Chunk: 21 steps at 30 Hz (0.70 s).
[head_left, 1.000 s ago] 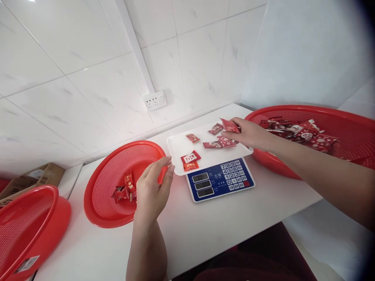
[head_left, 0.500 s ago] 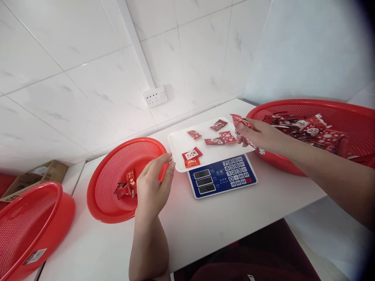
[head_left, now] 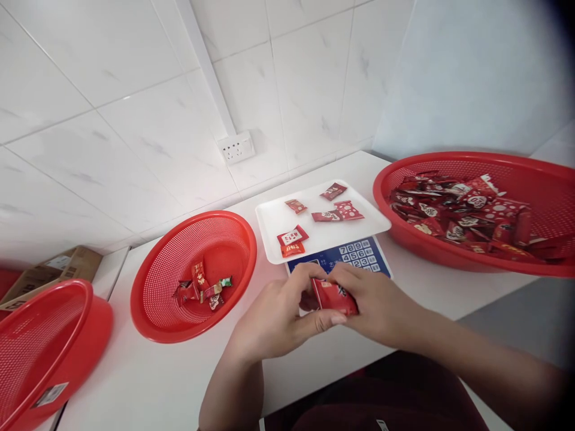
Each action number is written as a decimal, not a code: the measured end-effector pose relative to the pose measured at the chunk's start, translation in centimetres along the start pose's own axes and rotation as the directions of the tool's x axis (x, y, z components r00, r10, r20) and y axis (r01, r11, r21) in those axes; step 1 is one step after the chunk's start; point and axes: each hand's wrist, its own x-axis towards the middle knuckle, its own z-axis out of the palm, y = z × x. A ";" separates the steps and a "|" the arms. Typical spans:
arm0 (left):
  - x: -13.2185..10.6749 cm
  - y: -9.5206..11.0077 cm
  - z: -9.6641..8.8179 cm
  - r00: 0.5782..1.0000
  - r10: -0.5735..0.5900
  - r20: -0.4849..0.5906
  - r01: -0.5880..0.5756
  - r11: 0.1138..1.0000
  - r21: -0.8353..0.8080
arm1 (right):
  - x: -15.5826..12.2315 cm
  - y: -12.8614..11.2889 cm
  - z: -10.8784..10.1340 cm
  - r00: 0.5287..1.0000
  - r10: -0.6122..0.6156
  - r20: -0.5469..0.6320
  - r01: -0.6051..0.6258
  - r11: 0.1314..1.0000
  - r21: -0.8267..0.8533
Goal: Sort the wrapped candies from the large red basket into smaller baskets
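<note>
Red wrapped snack packets [head_left: 336, 297] are gripped between my two hands, in front of the scale. My left hand [head_left: 283, 314] closes on them from the left, its thumb lying along the near side. From the right, my right hand [head_left: 377, 305] wraps round them; how many packets there are is hidden. Behind my hands stands a digital scale [head_left: 365, 256], its displays mostly covered. Several small red packets lie apart on its white tray [head_left: 300, 236], among them a spotted one [head_left: 348, 210] and an orange-red one [head_left: 292, 249].
A red basket [head_left: 242, 230] to the left holds several packets. The larger red basket [head_left: 552, 191] on the right holds a heap of them. At far left are another red basket [head_left: 96, 317] and a cardboard box [head_left: 81, 263]. A socket [head_left: 236, 147] sits on the tiled wall.
My right hand has come from above the tray down and left with its packets. My left hand has moved right and down to meet it and now grips them too.
</note>
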 end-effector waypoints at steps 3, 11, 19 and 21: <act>-0.8 0.6 -0.4 0.995 0.041 0.090 -0.052 0.991 0.125 | -1.3 -0.9 1.1 0.998 0.035 0.050 -0.040 0.994 0.102; -1.8 1.0 -0.8 0.956 0.228 0.183 -0.279 0.899 0.338 | -2.9 -0.3 -0.6 0.945 -0.013 0.328 -0.151 0.869 0.470; -0.4 0.4 -0.1 0.991 0.117 0.071 -0.131 0.962 0.239 | -2.8 0.2 0.3 0.987 0.066 0.145 -0.123 0.894 0.431; 0.0 -0.1 0.0 0.994 0.062 -0.091 -0.031 0.952 0.305 | -2.0 0.7 0.0 0.982 0.165 0.097 -0.191 0.870 0.455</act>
